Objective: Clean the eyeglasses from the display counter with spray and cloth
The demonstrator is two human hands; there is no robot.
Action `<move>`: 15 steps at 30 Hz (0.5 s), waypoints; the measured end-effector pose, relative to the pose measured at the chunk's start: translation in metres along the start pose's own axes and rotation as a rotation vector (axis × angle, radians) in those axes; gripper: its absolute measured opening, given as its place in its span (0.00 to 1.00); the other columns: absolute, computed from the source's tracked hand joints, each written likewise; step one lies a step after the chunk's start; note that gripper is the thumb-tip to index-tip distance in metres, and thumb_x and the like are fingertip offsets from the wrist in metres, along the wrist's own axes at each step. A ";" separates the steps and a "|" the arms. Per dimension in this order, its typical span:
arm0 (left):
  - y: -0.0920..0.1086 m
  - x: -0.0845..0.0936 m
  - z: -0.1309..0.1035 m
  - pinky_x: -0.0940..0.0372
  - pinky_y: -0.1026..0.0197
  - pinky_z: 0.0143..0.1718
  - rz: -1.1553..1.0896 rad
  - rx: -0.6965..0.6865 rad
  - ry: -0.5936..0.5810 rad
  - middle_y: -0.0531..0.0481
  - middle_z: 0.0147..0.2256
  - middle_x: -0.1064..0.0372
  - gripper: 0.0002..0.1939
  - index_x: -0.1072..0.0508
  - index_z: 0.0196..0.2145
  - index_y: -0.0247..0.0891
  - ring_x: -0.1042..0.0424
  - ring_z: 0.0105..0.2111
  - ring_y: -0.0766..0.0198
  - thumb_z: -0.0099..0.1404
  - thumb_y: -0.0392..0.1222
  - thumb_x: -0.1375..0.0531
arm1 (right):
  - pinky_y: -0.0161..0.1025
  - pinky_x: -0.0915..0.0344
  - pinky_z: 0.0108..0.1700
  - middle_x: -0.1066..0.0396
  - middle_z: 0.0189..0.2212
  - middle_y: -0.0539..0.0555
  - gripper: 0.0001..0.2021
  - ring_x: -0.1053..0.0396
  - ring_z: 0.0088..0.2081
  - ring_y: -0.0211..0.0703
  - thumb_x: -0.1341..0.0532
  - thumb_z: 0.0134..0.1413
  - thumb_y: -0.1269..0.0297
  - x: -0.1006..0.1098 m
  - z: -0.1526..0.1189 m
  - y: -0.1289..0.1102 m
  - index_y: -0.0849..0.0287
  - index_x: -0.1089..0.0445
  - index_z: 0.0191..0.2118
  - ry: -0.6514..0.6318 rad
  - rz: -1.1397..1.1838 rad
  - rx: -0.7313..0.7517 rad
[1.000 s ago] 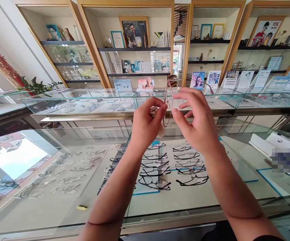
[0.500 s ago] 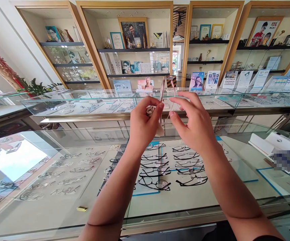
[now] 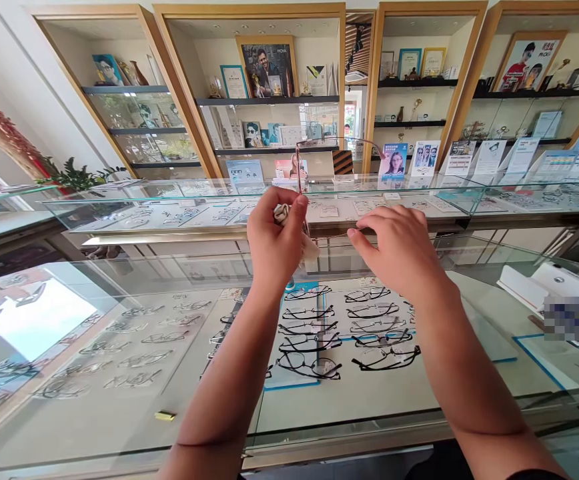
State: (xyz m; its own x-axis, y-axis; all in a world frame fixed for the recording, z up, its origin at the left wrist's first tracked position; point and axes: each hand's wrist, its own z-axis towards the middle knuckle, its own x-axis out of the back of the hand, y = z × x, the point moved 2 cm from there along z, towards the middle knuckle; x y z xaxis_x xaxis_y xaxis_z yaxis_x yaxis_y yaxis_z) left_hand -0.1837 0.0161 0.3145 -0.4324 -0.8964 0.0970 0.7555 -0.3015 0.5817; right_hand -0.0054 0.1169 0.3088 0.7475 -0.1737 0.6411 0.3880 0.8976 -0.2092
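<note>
My left hand [image 3: 277,237] is raised above the glass counter, pinching a thin-framed pair of glasses [image 3: 299,167] held edge-on, with a pale cloth [image 3: 310,252] bunched in the same hand. One temple of the glasses arches out to the right at the top. The lower temple stretches toward my right hand [image 3: 394,243], whose thumb and index fingertip close around its end. Below both hands, rows of dark-framed glasses [image 3: 309,363] lie inside the counter.
The glass counter [image 3: 209,427] spans the foreground, with a small gold object [image 3: 164,415] at its left. A white stand [image 3: 559,287] is at the right. Behind are another display case [image 3: 249,230], a green plant [image 3: 72,175] and wooden shelves [image 3: 342,67].
My left hand has shifted slightly left with the glasses and cloth. The temples now extend to the right, the upper one wide open. My right hand has moved right and slightly down, its fingers curled more.
</note>
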 end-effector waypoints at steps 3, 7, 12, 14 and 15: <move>-0.001 0.000 0.001 0.43 0.57 0.28 -0.026 0.016 0.022 0.55 0.25 0.36 0.12 0.30 0.35 0.45 0.41 0.25 0.64 0.76 0.49 0.35 | 0.72 0.35 0.70 0.15 0.44 0.58 0.13 0.19 0.48 0.58 0.38 0.75 0.57 -0.003 -0.003 0.006 0.53 0.16 0.41 -0.089 0.029 0.046; -0.004 -0.002 0.001 0.43 0.58 0.28 -0.040 0.036 0.015 0.56 0.24 0.36 0.12 0.30 0.34 0.45 0.41 0.25 0.64 0.76 0.48 0.35 | 0.74 0.36 0.73 0.15 0.38 0.57 0.16 0.18 0.44 0.56 0.38 0.76 0.53 -0.004 -0.007 0.009 0.52 0.16 0.38 -0.169 0.013 0.042; 0.000 -0.012 -0.005 0.39 0.59 0.30 -0.058 0.033 -0.145 0.54 0.27 0.29 0.09 0.26 0.33 0.43 0.37 0.26 0.65 0.73 0.45 0.35 | 0.72 0.32 0.69 0.15 0.51 0.62 0.13 0.22 0.59 0.66 0.34 0.74 0.53 -0.004 -0.006 -0.003 0.54 0.17 0.51 -0.117 0.036 0.071; 0.004 -0.017 -0.008 0.38 0.59 0.31 -0.076 0.044 -0.211 0.53 0.29 0.25 0.08 0.23 0.33 0.43 0.36 0.27 0.65 0.72 0.44 0.34 | 0.69 0.29 0.67 0.17 0.57 0.62 0.14 0.23 0.62 0.65 0.34 0.74 0.56 -0.005 -0.002 -0.010 0.55 0.21 0.58 -0.091 0.130 0.069; 0.006 -0.018 -0.010 0.38 0.59 0.30 -0.088 0.053 -0.237 0.53 0.29 0.24 0.07 0.22 0.34 0.42 0.35 0.27 0.65 0.71 0.44 0.33 | 0.67 0.27 0.66 0.18 0.58 0.62 0.14 0.23 0.62 0.65 0.35 0.74 0.59 -0.006 -0.001 -0.013 0.55 0.22 0.59 -0.091 0.173 0.060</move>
State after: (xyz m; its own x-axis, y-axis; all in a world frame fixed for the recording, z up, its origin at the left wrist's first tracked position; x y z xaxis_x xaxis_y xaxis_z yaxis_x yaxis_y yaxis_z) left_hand -0.1667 0.0275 0.3080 -0.6033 -0.7644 0.2273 0.6856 -0.3516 0.6375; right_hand -0.0146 0.1064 0.3068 0.7475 0.0204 0.6639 0.2231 0.9337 -0.2799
